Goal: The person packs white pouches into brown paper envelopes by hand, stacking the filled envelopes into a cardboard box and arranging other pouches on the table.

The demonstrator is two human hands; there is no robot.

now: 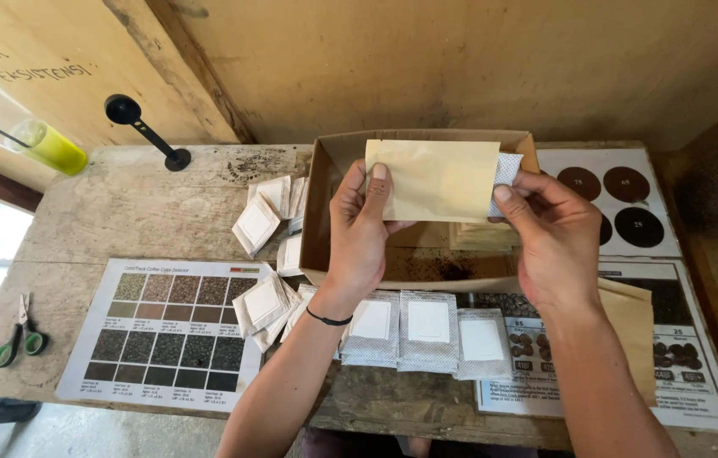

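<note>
While both hands work above the cardboard box (318, 212):
Envelope: tan envelope (432, 180), over the box, pinched by left hand (359, 229).
Sachet: white sachet (507, 170), pinched by right hand (550, 237), partly inside.
Left: filled sachets (427, 326) before the box, seemingly unpacked.
Hidden: box contents mostly covered.

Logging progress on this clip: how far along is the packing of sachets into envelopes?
Done: some tan envelopes lie in the box. In hand: the left hand holds an envelope while the right hand feeds a white sachet into its end. Left: sachets in a row and two loose piles wait on the table.
</note>
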